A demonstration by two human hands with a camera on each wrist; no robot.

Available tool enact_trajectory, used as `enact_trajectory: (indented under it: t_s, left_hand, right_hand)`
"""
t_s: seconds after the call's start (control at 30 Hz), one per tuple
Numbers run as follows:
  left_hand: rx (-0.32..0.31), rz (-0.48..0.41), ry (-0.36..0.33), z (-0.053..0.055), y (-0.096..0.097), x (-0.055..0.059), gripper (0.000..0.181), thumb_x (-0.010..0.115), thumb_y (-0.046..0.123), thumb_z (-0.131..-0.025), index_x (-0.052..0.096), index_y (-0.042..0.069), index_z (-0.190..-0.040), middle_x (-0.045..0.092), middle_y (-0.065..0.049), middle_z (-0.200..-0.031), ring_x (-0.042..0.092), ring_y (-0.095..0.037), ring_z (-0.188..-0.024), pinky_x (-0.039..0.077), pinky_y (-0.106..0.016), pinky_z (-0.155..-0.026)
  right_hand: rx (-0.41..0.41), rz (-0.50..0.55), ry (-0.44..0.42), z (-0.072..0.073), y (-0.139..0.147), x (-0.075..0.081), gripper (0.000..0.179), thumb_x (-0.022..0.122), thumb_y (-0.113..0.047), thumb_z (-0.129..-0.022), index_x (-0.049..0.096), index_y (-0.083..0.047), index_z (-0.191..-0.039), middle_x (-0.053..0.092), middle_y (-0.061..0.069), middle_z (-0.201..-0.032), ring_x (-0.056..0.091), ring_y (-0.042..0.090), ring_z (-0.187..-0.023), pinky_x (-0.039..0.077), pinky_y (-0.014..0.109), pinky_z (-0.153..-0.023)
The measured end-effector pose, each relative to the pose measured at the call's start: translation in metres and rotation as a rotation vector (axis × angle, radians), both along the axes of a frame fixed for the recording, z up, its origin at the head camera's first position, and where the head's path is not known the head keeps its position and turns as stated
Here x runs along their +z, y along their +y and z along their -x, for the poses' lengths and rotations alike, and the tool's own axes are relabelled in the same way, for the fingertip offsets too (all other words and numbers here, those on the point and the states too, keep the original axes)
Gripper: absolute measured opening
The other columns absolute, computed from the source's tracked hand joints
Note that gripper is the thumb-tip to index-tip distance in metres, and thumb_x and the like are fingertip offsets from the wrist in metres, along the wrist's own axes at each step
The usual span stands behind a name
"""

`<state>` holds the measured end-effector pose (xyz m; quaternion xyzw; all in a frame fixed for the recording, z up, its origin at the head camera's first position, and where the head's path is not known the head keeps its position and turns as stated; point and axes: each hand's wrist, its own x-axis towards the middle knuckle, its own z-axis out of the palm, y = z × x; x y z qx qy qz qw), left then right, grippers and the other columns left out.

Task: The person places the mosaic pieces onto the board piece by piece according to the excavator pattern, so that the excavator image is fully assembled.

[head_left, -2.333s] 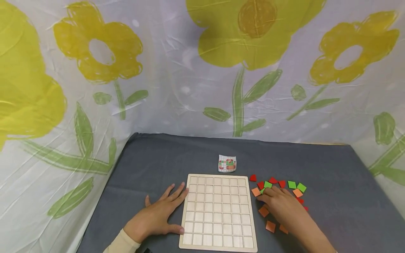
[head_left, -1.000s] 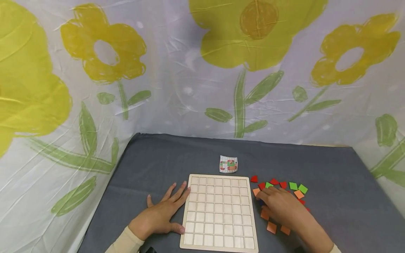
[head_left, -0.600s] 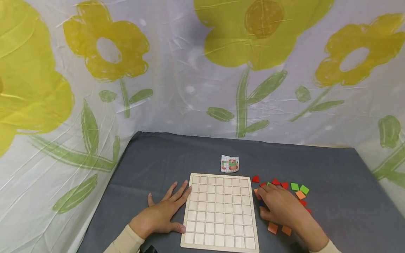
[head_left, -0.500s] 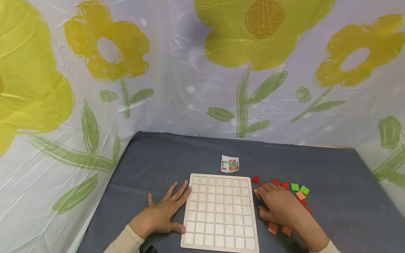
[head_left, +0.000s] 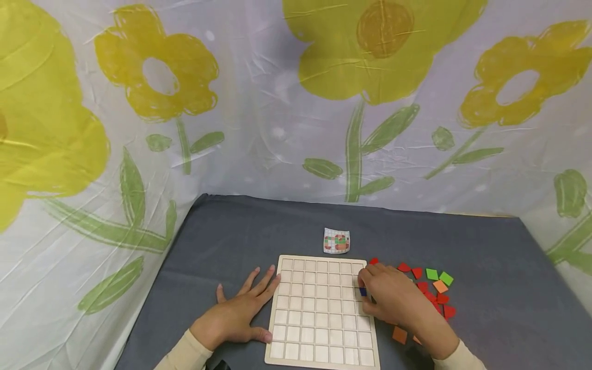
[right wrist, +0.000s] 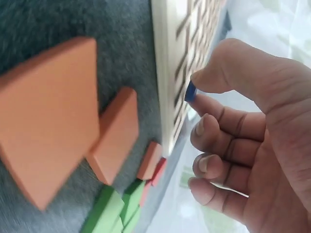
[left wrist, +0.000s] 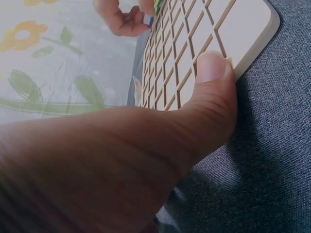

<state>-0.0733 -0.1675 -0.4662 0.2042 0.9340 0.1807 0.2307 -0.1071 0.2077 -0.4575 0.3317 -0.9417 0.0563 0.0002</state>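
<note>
A pale wooden grid board [head_left: 322, 312] lies on the grey cloth with bare cells. My left hand [head_left: 233, 314] rests at its left edge, fingers spread; in the left wrist view the thumb [left wrist: 214, 82] presses on the board's rim. My right hand [head_left: 398, 295] is over the board's right edge. Between thumb and index finger it pinches a small blue tile [right wrist: 190, 91], also visible in the head view as a blue tile [head_left: 363, 292]. The other right fingers are curled loosely, holding nothing.
Right of the board lie several red pieces [head_left: 449, 311], green tiles [head_left: 431, 274] and orange tiles [head_left: 400, 335], partly hidden by the right hand. A small printed pattern card [head_left: 336, 241] lies beyond the board. A flowered curtain [head_left: 259, 103] hangs behind the table.
My right hand has picked up the blue tile from among the pieces and moved left to the board's right edge. The left hand has stayed in place on the board.
</note>
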Motion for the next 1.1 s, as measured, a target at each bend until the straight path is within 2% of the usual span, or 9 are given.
enact_trajectory:
  t_s: [0.17, 0.37, 0.53, 0.73, 0.87, 1.1]
  left_hand:
    - [-0.002, -0.004, -0.004, 0.0, 0.001, -0.002, 0.124, 0.085, 0.061, -0.074, 0.017, 0.029, -0.172, 0.003, 0.006, -0.179, 0.003, -0.035, -0.164, 0.006, -0.1, -0.093]
    - [-0.005, -0.007, -0.003, 0.001, 0.001, -0.001, 0.124, 0.085, 0.061, -0.074, 0.017, 0.029, -0.172, 0.003, 0.005, -0.179, 0.003, -0.035, -0.164, 0.006, -0.1, -0.092]
    - [-0.014, -0.009, -0.029, 0.002, 0.002, 0.001, 0.122, 0.086, 0.059, -0.078, 0.014, 0.03, -0.172, 0.001, 0.007, -0.179, 0.0, -0.034, -0.164, 0.003, -0.099, -0.092]
    - [-0.015, 0.004, -0.065, 0.004, 0.002, 0.001, 0.121, 0.085, 0.063, -0.08, 0.012, 0.035, -0.172, -0.002, 0.011, -0.179, -0.003, -0.031, -0.165, 0.001, -0.099, -0.093]
    - [-0.019, 0.0, -0.071, 0.008, 0.001, 0.001, 0.123, 0.086, 0.066, -0.077, 0.012, 0.036, -0.172, -0.002, 0.012, -0.178, -0.003, -0.031, -0.165, 0.001, -0.1, -0.091]
    - [-0.015, 0.0, -0.071, 0.011, -0.001, 0.005, 0.127, 0.088, 0.068, -0.073, 0.014, 0.036, -0.171, 0.0, 0.012, -0.178, -0.002, -0.032, -0.165, 0.003, -0.101, -0.089]
  right_hand:
    - [-0.012, 0.001, 0.002, 0.0, -0.001, -0.005, 0.018, 0.078, -0.02, -0.084, 0.062, -0.019, -0.091, 0.051, -0.012, -0.084, 0.046, 0.007, -0.076, 0.049, 0.034, -0.073]
    - [-0.049, -0.01, -0.037, -0.001, 0.002, -0.003, 0.02, 0.082, -0.026, -0.088, 0.065, -0.018, -0.095, 0.057, -0.011, -0.09, 0.053, 0.01, -0.084, 0.053, 0.038, -0.078]
    - [-0.062, -0.025, -0.045, -0.001, 0.003, -0.001, 0.023, 0.084, -0.03, -0.089, 0.066, -0.018, -0.097, 0.059, -0.009, -0.092, 0.055, 0.013, -0.087, 0.054, 0.041, -0.081]
    - [-0.049, -0.014, -0.048, -0.002, 0.002, 0.0, 0.026, 0.085, -0.033, -0.089, 0.067, -0.019, -0.101, 0.06, -0.01, -0.094, 0.055, 0.01, -0.084, 0.054, 0.038, -0.076]
    - [-0.037, -0.006, -0.065, -0.002, 0.002, 0.001, 0.025, 0.085, -0.031, -0.09, 0.067, -0.02, -0.104, 0.061, -0.011, -0.096, 0.055, 0.008, -0.082, 0.054, 0.035, -0.073]
    - [-0.062, -0.005, -0.109, -0.002, 0.003, 0.002, 0.025, 0.086, -0.028, -0.089, 0.068, -0.02, -0.105, 0.063, -0.01, -0.099, 0.056, 0.008, -0.082, 0.054, 0.033, -0.071]
